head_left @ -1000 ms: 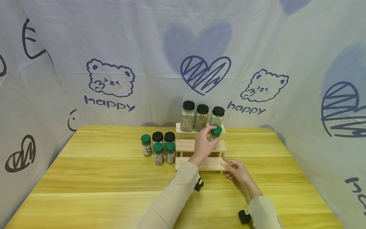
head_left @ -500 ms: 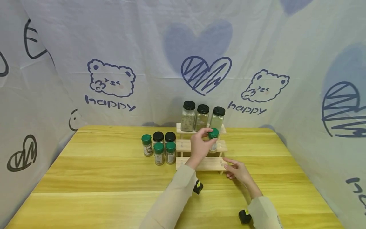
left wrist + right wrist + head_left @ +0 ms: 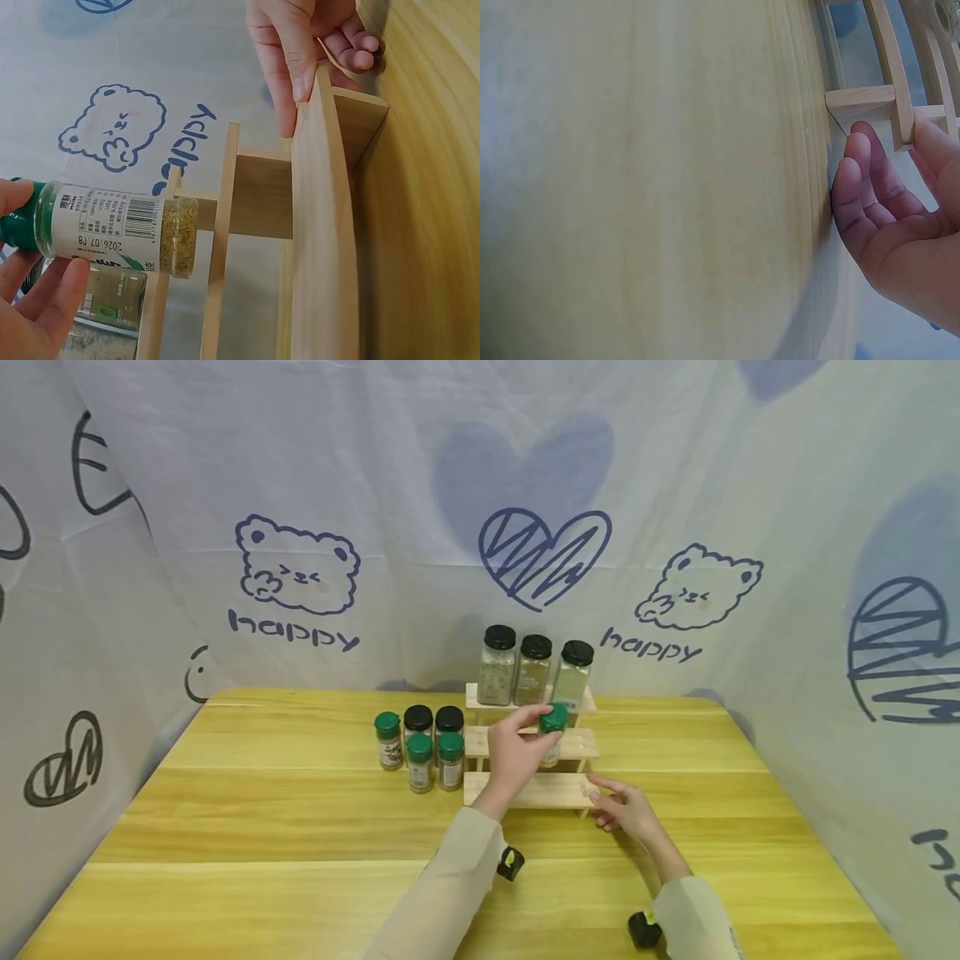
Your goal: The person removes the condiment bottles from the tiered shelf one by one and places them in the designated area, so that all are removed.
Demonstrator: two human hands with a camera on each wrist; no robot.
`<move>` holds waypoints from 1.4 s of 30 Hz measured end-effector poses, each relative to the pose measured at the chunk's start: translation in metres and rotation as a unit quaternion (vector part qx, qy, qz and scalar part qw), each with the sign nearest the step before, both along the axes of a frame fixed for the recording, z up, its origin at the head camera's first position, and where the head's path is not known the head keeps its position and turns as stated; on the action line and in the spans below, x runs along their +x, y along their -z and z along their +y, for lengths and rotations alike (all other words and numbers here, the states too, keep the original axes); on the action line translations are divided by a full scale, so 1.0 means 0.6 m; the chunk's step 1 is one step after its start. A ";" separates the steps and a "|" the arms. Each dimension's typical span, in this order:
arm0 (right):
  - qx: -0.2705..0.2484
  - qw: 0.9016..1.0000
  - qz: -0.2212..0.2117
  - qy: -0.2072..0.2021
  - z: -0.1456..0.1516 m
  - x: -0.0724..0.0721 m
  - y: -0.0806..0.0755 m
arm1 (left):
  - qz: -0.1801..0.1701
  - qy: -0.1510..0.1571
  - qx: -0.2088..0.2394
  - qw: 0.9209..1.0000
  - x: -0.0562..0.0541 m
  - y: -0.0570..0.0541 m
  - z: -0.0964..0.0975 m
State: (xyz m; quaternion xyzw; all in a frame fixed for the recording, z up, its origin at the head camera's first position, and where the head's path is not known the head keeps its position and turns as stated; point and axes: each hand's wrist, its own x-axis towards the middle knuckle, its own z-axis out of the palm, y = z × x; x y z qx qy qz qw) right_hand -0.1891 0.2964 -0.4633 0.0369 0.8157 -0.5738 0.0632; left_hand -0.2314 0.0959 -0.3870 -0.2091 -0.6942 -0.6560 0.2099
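My left hand [image 3: 513, 758] grips a green-capped spice jar [image 3: 124, 225] by its cap, with thumb and fingers around it. Upright, the jar hangs over the middle step of a three-step wooden rack [image 3: 536, 791]; in the left wrist view a small gap shows under its base. Through the clear bottom, greenish-yellow contents show below a white label. At the right end of the lowest step, my right hand [image 3: 628, 808] holds the board between thumb and index finger, its other fingers loosely curled below. Black-capped jars [image 3: 534, 670] stand in a row on the top step.
Left of the rack several more jars stand close together on the wooden table [image 3: 285, 835]: a green-capped jar [image 3: 389, 742] at the outer side, black-capped jars [image 3: 417, 718] behind, green-capped ones in front. A printed cloth [image 3: 420, 602] hangs behind the table.
My left hand has moved the green-capped jar leftward and slightly down over the middle step. My right hand keeps its place at the rack's end.
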 end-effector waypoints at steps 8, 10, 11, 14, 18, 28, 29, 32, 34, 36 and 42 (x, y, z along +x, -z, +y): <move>-0.002 1.000 0.003 -0.002 -0.002 0.001 -0.001 | -0.011 0.004 0.005 1.000 0.015 0.009 -0.022; -0.004 1.000 0.001 -0.001 -0.002 0.001 -0.002 | -0.021 0.005 0.012 1.000 0.020 0.011 -0.027; -0.003 1.000 0.000 0.000 -0.002 0.001 -0.003 | -0.028 0.007 0.016 0.999 0.022 0.011 -0.030; -0.005 1.000 0.000 0.002 -0.003 0.001 -0.005 | -0.045 0.013 0.025 0.999 0.036 0.004 -0.040; -0.009 1.000 0.000 0.001 -0.004 0.001 -0.005 | -0.047 0.014 0.018 0.999 0.061 -0.017 -0.054; -0.005 1.000 0.005 -0.001 -0.004 0.003 -0.004 | -0.056 0.023 0.010 0.998 0.078 -0.024 -0.091; -0.005 1.000 0.005 0.000 -0.004 0.003 -0.004 | -0.057 0.024 0.009 0.998 0.078 -0.022 -0.096; -0.007 1.000 0.004 -0.001 -0.003 0.002 -0.002 | -0.061 0.027 0.004 0.998 0.079 -0.019 -0.109; -0.008 1.000 0.004 0.000 -0.002 0.001 -0.001 | -0.058 0.026 -0.001 0.998 0.080 -0.017 -0.118; -0.009 1.000 0.004 0.001 -0.001 0.001 0.000 | -0.056 0.030 -0.006 0.998 0.081 -0.016 -0.128; -0.005 1.000 0.008 -0.004 0.000 0.002 -0.001 | -0.064 0.053 -0.023 0.996 0.081 -0.013 -0.160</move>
